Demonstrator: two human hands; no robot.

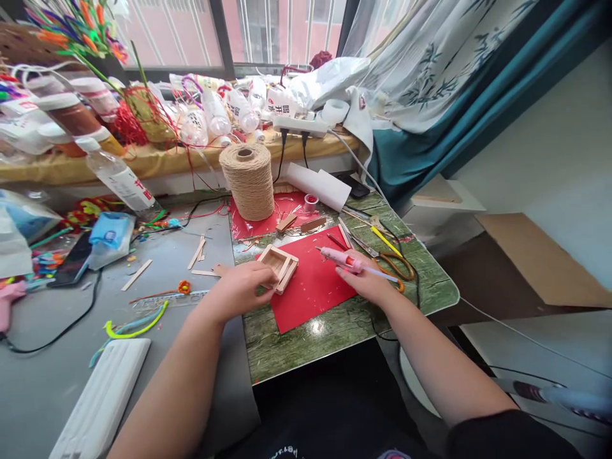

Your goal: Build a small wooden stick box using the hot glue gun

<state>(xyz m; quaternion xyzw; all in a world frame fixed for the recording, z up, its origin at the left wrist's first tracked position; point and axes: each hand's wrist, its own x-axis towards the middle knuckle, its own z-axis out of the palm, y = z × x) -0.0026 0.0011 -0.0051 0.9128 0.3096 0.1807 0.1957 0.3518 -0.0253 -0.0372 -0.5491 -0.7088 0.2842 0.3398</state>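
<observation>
Green desk (pixel 344 325) in front, a red sheet (pixel 313 293) lying flat on it, a big spool of twine (pixel 248 182) standing behind. The left hand (pixel 241 290) grips the small wooden frame (pixel 278 264) at the sheet's left edge. The right hand (pixel 368 284) is wrapped round a pink glue gun (pixel 347 260), its nozzle pointing at the frame, with scissors (pixel 396 266) just beside.

The left hand (pixel 241 287) grips a small wooden frame (pixel 278 266) at its 8 o'clock corner, over the edge of a red sheet (pixel 310 296) on the bench (pixel 335 328). At 3 o'clock from the frame, the right hand (pixel 368 284) holds a pink glue gun (pixel 344 260), nozzle towards 10 o'clock. Scissors (pixel 394 262) lie just beyond that hand at 2 o'clock. A twine spool (pixel 248 180) stands at 11 o'clock from the frame.
</observation>
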